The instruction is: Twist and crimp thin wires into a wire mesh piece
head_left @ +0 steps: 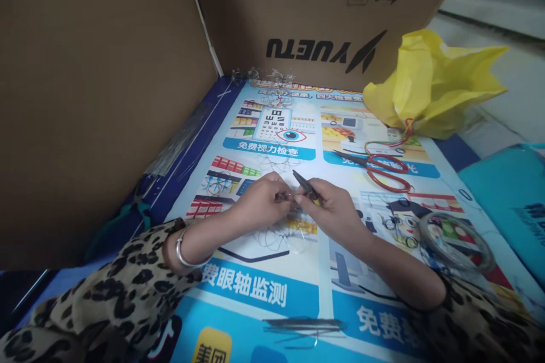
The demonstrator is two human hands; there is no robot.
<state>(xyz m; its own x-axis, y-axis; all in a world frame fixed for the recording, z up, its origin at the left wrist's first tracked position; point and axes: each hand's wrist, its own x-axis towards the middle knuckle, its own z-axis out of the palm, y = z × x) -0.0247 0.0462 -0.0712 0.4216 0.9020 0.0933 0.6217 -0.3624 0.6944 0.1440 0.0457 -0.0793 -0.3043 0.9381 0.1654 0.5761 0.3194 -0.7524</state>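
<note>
Over a printed poster sheet [289, 289], my two hands meet near the middle. My left hand [266, 201] is closed in a pinch on a small thin wire piece [283, 197], partly hidden by the fingers. My right hand [334, 210] is wrapped round a pair of pliers [303, 181] with dark jaws pointing up and left; a bit of yellow handle shows. The right thumb and fingertip come close to the wire piece, and whether they touch it I cannot tell. Loops of thin wire [272, 241] lie beneath and beyond my hands.
Cardboard walls [298, 11] stand at the left and back. Red-handled scissors [387, 173], a yellow bag [430, 85], a coil roll [485, 255] and a teal bag [511, 198] are at the right. Straight wires [304, 324] lie in front; bent wire shapes [279, 76] sit behind.
</note>
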